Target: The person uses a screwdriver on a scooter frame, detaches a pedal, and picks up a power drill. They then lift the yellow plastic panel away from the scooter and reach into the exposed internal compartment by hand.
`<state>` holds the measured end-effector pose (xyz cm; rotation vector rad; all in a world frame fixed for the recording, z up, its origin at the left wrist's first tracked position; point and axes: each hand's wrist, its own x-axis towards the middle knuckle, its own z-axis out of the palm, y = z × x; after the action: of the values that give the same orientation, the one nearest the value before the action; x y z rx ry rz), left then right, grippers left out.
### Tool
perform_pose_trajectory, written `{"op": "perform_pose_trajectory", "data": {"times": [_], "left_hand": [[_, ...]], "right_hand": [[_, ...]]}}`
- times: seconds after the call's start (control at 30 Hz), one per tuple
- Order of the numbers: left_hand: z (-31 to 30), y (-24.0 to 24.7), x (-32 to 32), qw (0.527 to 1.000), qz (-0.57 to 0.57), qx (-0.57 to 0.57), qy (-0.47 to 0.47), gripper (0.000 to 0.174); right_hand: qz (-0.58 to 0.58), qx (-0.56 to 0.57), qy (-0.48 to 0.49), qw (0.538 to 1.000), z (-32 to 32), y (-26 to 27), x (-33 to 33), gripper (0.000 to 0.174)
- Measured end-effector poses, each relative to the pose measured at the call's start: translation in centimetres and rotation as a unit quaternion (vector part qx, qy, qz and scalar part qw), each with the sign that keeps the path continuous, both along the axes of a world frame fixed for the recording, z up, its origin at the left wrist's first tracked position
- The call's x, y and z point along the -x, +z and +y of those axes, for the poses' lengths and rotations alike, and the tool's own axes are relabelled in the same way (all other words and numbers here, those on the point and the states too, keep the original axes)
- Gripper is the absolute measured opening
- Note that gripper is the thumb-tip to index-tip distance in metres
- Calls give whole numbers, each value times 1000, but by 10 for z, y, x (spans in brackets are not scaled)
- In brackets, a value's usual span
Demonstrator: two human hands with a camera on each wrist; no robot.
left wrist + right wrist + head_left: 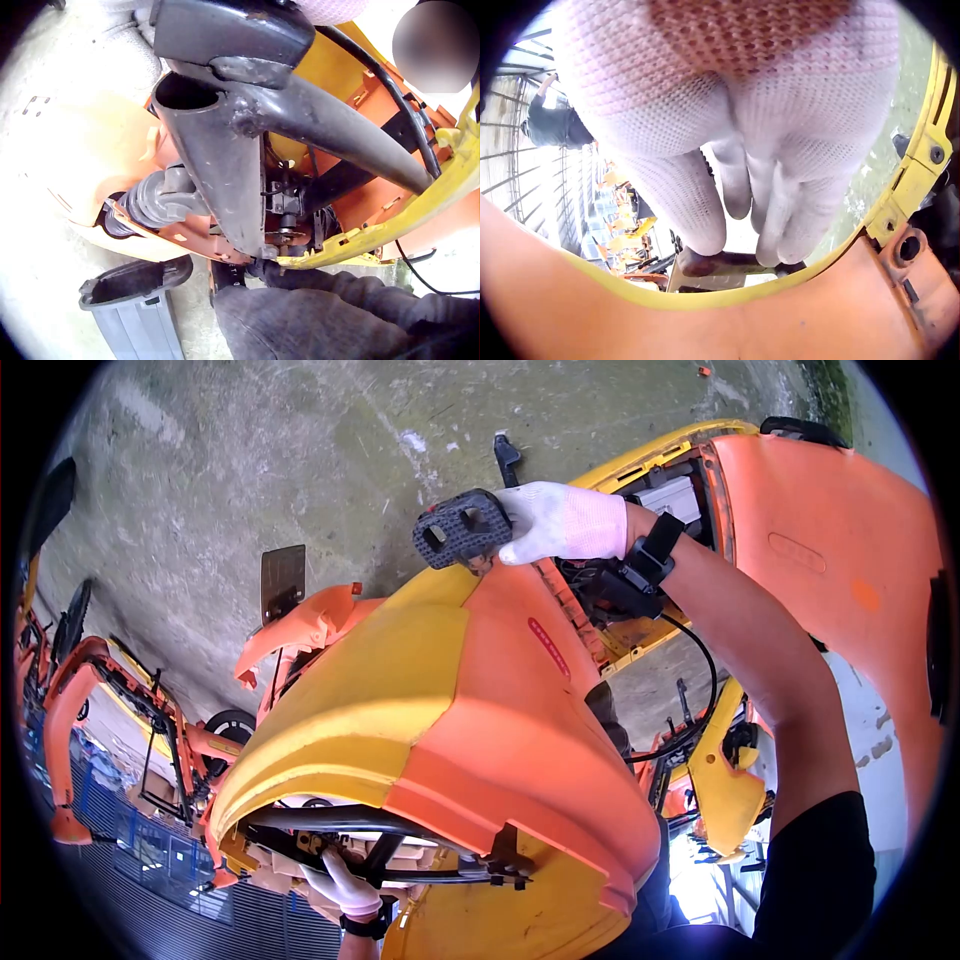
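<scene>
My right hand (520,525), in a white glove, grips a black pedal (458,530) at the top of a large orange and yellow shell (450,710). In the right wrist view the gloved fingers (705,202) curl down onto a dark bar (727,264) behind the shell's yellow rim (907,187). Low in the head view my left hand (345,885), also gloved, holds the black frame tube (340,822) under the shell. The left wrist view shows that black welded tube (225,172) up close; the hand itself is almost hidden there.
A second orange shell (850,560) stands at the right. More orange and yellow frames (90,700) crowd the left, over concrete ground (250,450). A black bin (135,300) and my dark trouser leg (322,315) lie below. A person (555,124) stands far off.
</scene>
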<state>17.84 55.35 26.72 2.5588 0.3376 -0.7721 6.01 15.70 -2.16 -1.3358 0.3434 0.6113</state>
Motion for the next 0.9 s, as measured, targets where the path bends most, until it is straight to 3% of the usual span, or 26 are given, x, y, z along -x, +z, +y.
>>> {"op": "perform_pose_trajectory", "data": {"times": [0.13,0.2,0.27,0.3,0.33,0.4,0.47,0.53,0.6,0.67,0.73,0.8,0.87,0.9], "left_hand": [[-7,-3,2,999,-13,17,-25,40],[3,0,1,1000,0,16,-21,41],[4,-1,1,1000,14,17,-17,41],[1,-2,0,1000,-4,20,-23,40],[-2,-3,2,999,-20,24,-28,38],[32,-4,-1,1000,-7,23,-6,29],[32,-8,2,999,-42,24,21,41],[41,-10,-4,997,-53,44,-39,52],[51,-4,-5,999,-5,40,-22,52],[62,-6,-8,998,-34,46,-24,50],[75,1,-16,999,41,12,-13,48],[79,-3,-16,999,5,36,-26,42],[58,-8,-5,992,-78,10,-96,41],[62,-4,-13,999,-16,9,-37,41]], "right_hand": [[-11,-9,-9,1000,-3,-1,6,55],[-10,43,-33,998,-7,4,12,44],[-9,13,-82,997,-10,0,22,43],[-8,-17,-128,992,-13,2,24,42],[5,30,-94,995,-26,8,28,42],[15,66,-122,990,-45,10,42,42],[47,88,-204,974,-60,17,63,41],[72,126,-241,960,-76,33,83,42],[94,132,-305,938,-79,52,108,41],[109,137,-362,915,-75,61,138,40],[127,170,-396,893,-68,79,162,38],[155,190,-429,869,-55,88,189,32],[201,231,-515,801,-35,99,216,29],[220,246,-525,785,-23,100,233,28]]}}
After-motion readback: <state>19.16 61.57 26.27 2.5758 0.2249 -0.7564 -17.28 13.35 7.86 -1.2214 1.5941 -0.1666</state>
